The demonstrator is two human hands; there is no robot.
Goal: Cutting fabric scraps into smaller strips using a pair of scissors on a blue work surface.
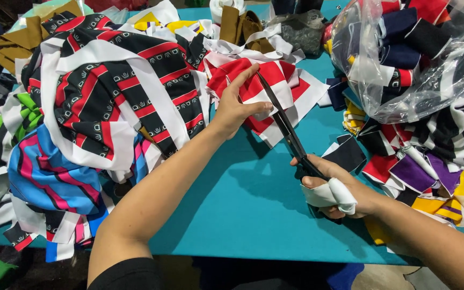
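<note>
Holding one clear plastic bag (404, 80) at 1 o'clock, the teal table (253, 204) shows it stuffed with striped fabric pieces, uncounted. Left hand (237, 107) pinches the red-and-white striped piece (280, 86) at 12 o'clock. Right hand (334, 188), fingers closed, grips one pair of black scissors (288, 129), blades on the piece.

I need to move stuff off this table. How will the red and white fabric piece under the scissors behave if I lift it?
The fabric piece probably flops: it lies creased under the left hand. It looks thin, so likely light. It may slide easily on the smooth table.
</note>
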